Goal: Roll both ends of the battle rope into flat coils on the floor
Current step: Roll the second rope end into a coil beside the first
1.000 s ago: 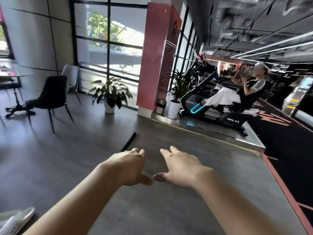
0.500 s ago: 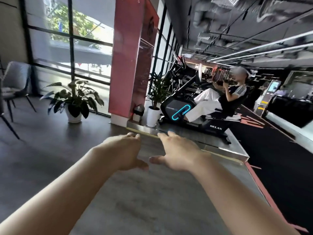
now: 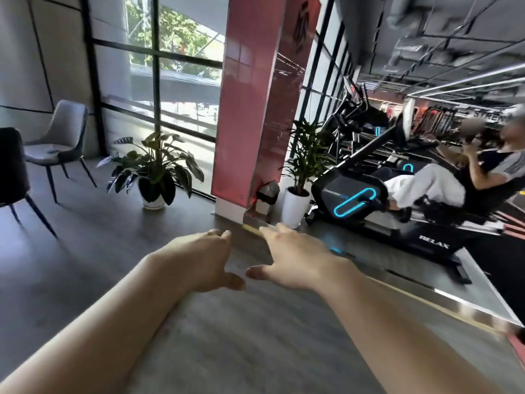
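Two bare hands reach forward in the single head view, and neither one holds anything. The left hand point(image 3: 199, 260) is palm down with its fingers extended and lying close together, thumb pointing toward the other hand. The right hand point(image 3: 295, 260) mirrors it, fingers straight and slightly fanned, its thumb tip just short of the left thumb. Both hang in the air above the grey floor point(image 3: 255, 351), on the near side of the red pillar point(image 3: 250, 109).

The battle rope is nowhere in this view, so I cannot tell where it lies or whether either end has been coiled at all. That is the first risk: the head is pointed at the pillar and the window, not down at the floor, and a reach made from here would be blind. The view would have to drop before the hands close on anything.

Left of the pillar stands a leafy potted plant point(image 3: 153, 172) in a white pot, with a grey chair point(image 3: 59, 143) and a dark chair point(image 3: 11, 166) further left. Right of the pillar there is a taller plant point(image 3: 304, 166) in a white pot, then a raised metal platform point(image 3: 426, 291) carrying an exercise bike point(image 3: 358, 200) on which another person point(image 3: 454, 177) sits.

A heavy rope dragged or swung near the pillar could tip either pot, or catch on the platform's edge, in my judgement. A coil laid close to the platform could also get in the way of whoever steps off it. The picture is smeared at its right edge, which hints that the head is turning.
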Action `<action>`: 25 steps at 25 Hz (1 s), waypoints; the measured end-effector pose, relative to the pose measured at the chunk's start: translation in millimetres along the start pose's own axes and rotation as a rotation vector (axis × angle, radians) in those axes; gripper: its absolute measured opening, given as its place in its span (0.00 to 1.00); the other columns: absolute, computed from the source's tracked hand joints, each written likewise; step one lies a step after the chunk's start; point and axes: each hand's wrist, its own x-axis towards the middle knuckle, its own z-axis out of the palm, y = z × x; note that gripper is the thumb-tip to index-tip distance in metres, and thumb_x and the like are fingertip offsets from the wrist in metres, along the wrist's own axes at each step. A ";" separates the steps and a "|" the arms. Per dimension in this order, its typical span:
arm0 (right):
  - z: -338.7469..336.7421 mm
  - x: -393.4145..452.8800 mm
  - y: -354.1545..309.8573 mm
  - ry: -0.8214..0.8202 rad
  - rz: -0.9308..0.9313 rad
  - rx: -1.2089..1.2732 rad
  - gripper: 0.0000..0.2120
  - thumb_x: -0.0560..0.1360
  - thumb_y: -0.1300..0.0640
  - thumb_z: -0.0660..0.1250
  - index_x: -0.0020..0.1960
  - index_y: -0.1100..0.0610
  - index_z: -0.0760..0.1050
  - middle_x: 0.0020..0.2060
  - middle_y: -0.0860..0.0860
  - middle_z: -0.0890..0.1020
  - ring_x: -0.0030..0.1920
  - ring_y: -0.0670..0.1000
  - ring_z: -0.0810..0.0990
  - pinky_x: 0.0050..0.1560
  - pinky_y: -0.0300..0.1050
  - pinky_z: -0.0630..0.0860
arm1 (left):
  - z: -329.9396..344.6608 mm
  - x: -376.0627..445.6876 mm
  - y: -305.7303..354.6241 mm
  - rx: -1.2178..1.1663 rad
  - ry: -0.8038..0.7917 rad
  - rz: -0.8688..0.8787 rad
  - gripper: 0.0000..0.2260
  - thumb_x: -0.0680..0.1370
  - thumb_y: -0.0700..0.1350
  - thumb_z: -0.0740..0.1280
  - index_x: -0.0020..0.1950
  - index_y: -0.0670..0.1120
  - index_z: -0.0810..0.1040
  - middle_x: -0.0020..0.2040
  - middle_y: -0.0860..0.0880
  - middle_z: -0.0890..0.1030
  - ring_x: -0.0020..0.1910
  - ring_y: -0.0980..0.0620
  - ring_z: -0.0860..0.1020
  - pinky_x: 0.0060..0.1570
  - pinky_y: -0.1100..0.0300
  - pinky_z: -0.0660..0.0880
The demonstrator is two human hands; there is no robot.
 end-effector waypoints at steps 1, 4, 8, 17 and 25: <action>-0.6 34.0 12.2 -0.013 -0.009 -0.009 0.38 0.72 0.31 0.66 0.73 0.51 0.61 0.66 0.53 0.70 0.66 0.58 0.73 0.56 0.53 0.72 | -5.7 33.4 -8.2 -0.002 0.001 -0.015 0.33 0.70 0.71 0.69 0.60 0.47 0.67 0.61 0.51 0.75 0.58 0.50 0.76 0.49 0.54 0.74; -11.9 126.3 51.0 0.004 -0.023 -0.007 0.39 0.72 0.31 0.66 0.74 0.51 0.60 0.66 0.54 0.70 0.65 0.59 0.73 0.55 0.53 0.72 | -28.1 132.8 -27.5 -0.011 0.034 -0.015 0.34 0.70 0.69 0.70 0.64 0.46 0.68 0.63 0.49 0.76 0.59 0.49 0.76 0.53 0.54 0.75; -25.3 233.9 105.7 0.006 -0.047 0.037 0.40 0.71 0.31 0.66 0.75 0.51 0.60 0.67 0.53 0.70 0.66 0.58 0.72 0.59 0.57 0.75 | -48.1 248.9 -38.1 -0.016 0.065 0.004 0.40 0.69 0.71 0.70 0.68 0.44 0.68 0.62 0.48 0.76 0.60 0.47 0.76 0.56 0.51 0.75; -15.9 501.7 211.1 -0.092 -0.290 0.013 0.43 0.74 0.33 0.65 0.79 0.52 0.53 0.78 0.57 0.55 0.75 0.59 0.62 0.69 0.56 0.67 | -40.3 479.0 -89.8 -0.057 -0.007 -0.326 0.45 0.70 0.70 0.69 0.77 0.44 0.60 0.73 0.46 0.67 0.69 0.46 0.71 0.62 0.48 0.74; 16.4 715.0 157.0 -0.176 -0.699 -0.030 0.46 0.73 0.30 0.63 0.81 0.49 0.46 0.79 0.55 0.50 0.76 0.56 0.60 0.71 0.54 0.64 | -14.7 569.7 -193.7 -0.174 -0.004 -0.717 0.46 0.73 0.66 0.69 0.80 0.42 0.54 0.77 0.42 0.61 0.73 0.43 0.67 0.69 0.50 0.68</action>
